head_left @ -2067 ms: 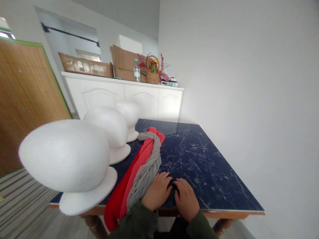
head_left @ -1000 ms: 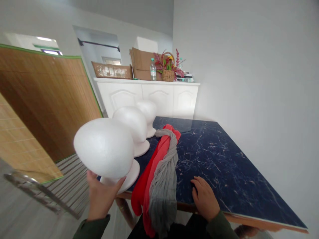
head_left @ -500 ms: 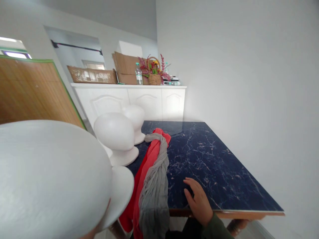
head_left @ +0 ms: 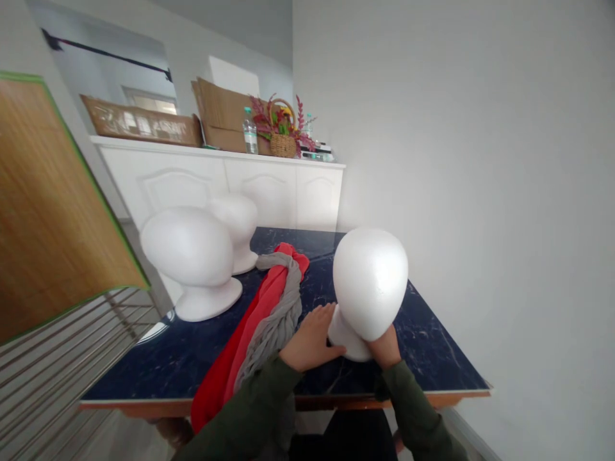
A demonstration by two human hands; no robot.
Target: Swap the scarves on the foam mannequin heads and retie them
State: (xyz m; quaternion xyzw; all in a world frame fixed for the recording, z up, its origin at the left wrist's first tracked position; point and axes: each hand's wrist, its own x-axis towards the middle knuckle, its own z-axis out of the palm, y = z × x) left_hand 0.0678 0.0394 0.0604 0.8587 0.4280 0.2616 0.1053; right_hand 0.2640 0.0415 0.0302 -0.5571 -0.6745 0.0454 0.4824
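A white foam head point(head_left: 369, 282) stands on the right part of the dark blue marbled table point(head_left: 427, 346). My left hand point(head_left: 314, 339) is at the left side of its base, fingers against it and thumb at the front. My right hand point(head_left: 384, 346) is at the neck, its fingers hidden behind the head. Red scarf point(head_left: 230, 352) and grey scarf point(head_left: 281, 307) lie side by side left of my left hand and hang over the front edge. Two more white foam heads, one nearer point(head_left: 189, 250) and one farther point(head_left: 236, 224), stand at the table's left.
Behind the table a white cabinet point(head_left: 177, 182) bears cardboard boxes point(head_left: 225, 115), a bottle point(head_left: 250, 133) and a flower basket point(head_left: 283, 145). A wooden panel point(head_left: 52, 211) and metal rails point(head_left: 62, 378) are on the left. A wall rises on the right.
The large foam head from the near left now stands on the table's right part, with both my hands on it. My left hand has come into view. The camera view has shifted.
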